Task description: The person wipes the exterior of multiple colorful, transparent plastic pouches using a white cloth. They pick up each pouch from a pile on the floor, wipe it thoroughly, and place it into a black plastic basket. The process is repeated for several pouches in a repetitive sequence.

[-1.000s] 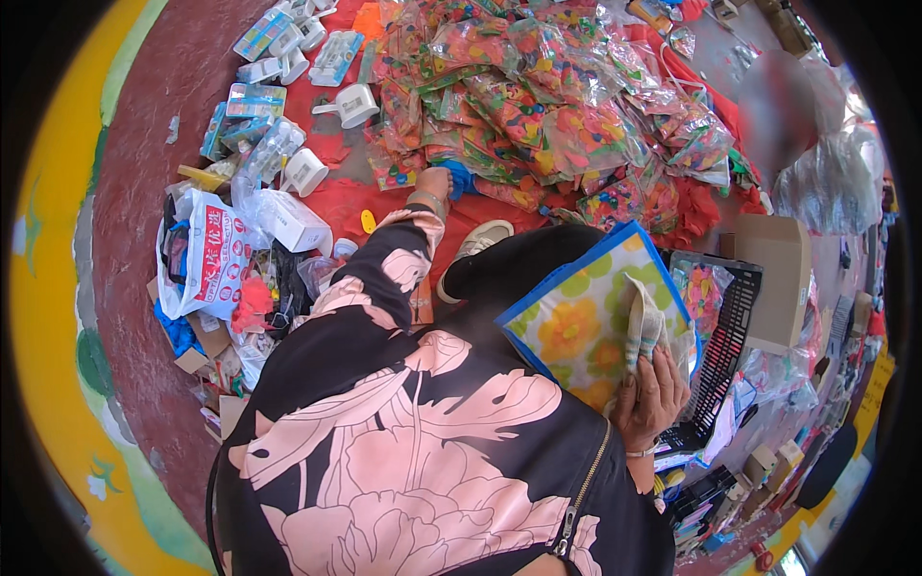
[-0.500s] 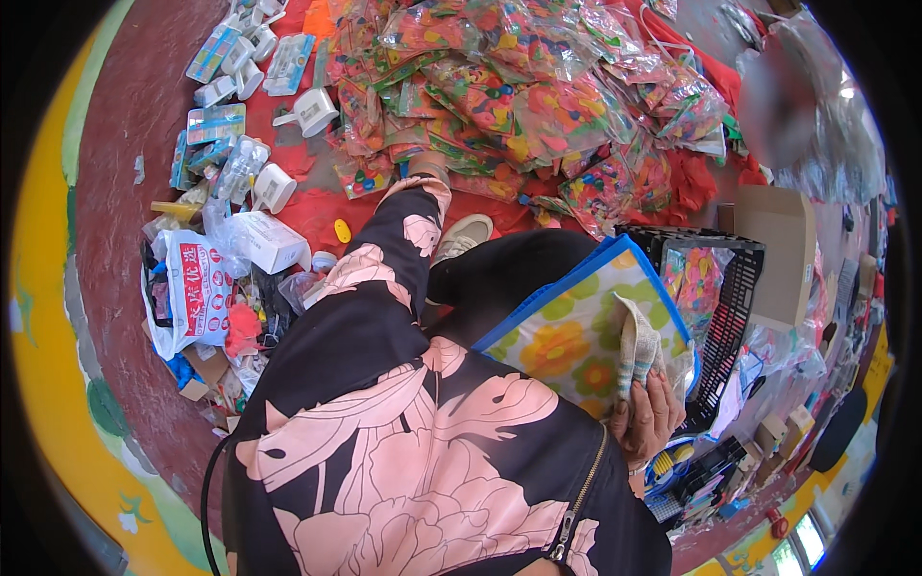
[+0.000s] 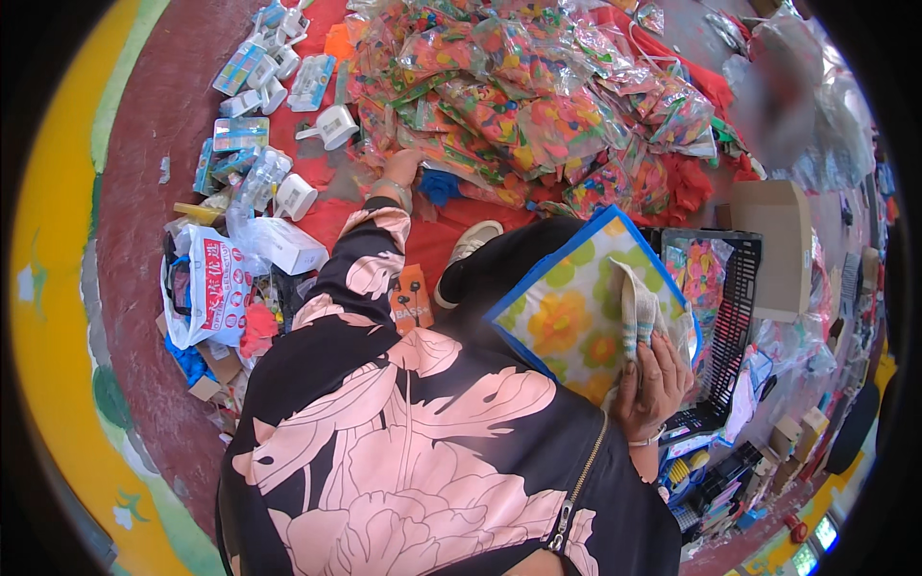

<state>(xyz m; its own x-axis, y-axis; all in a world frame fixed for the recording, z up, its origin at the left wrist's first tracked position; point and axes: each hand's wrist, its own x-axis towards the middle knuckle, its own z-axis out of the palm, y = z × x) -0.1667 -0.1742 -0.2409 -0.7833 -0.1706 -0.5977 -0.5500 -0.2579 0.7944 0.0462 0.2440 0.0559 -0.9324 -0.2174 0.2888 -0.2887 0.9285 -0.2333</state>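
Note:
My left hand (image 3: 401, 169) reaches forward to the near left edge of a heap of clear packets (image 3: 538, 106) filled with colourful pieces. Its fingers are partly hidden at the packets, so their grip is unclear. Just right of it lies a blue crumpled thing (image 3: 440, 186). My right hand (image 3: 653, 382) is closed, fingers together, on a beige knit work glove (image 3: 638, 305) with a striped cuff. That glove lies against a floral bag (image 3: 557, 322) with blue edging, which leans over my right leg. An orange box (image 3: 411, 300) stands beside my left forearm.
White plastic containers and blister packs (image 3: 312, 83) line the left side. A white printed bag (image 3: 206, 288) and white box (image 3: 288, 245) sit nearer. At right are a black crate (image 3: 735, 317) with packets, an open cardboard box (image 3: 770, 252) and loose clutter. Red cloth (image 3: 336, 206) covers the floor.
My left hand has shifted left along the heap and shows more clearly. The orange box and blue crumpled thing have come into view. My right hand keeps its hold, with the floral bag raised slightly.

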